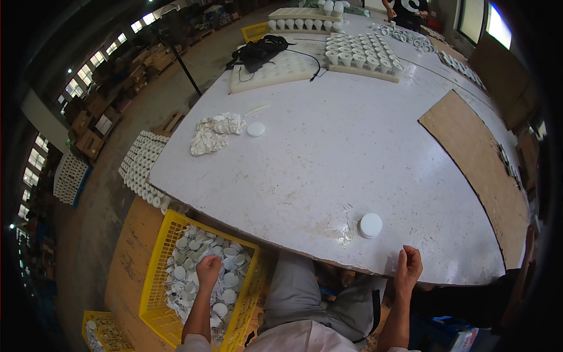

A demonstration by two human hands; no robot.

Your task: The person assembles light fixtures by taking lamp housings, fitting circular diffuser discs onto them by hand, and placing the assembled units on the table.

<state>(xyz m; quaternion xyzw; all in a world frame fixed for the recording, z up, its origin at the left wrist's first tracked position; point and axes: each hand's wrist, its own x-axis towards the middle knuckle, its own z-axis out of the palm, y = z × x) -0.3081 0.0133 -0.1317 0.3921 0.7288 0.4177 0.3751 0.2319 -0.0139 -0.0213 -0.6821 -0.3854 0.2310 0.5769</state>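
Over the yellow plastic basket [153, 287] at the lower left, my left hand [209, 270] reaches down among many small white round discs [189, 242]. Its fingers are curled closed, and whatever they hold is hidden. My right hand [409, 267] is raised at the near edge of the table, fingers loosely bent and thumb apart, with nothing visible in it. Just beyond it to the left, a white round disc [370, 225] lies on the white tabletop [305, 170]; it looks thick, possibly a small stack. The right hand does not touch it.
A crumpled white cloth [216, 132] and another white disc [255, 129] lie farther left. A black cloth with cord [261, 53] rests on a foam tray [275, 73]. Behind stand trays of white bulb parts [363, 51]. Cardboard [478, 170] covers the right side. A person [407, 12] stands far off.
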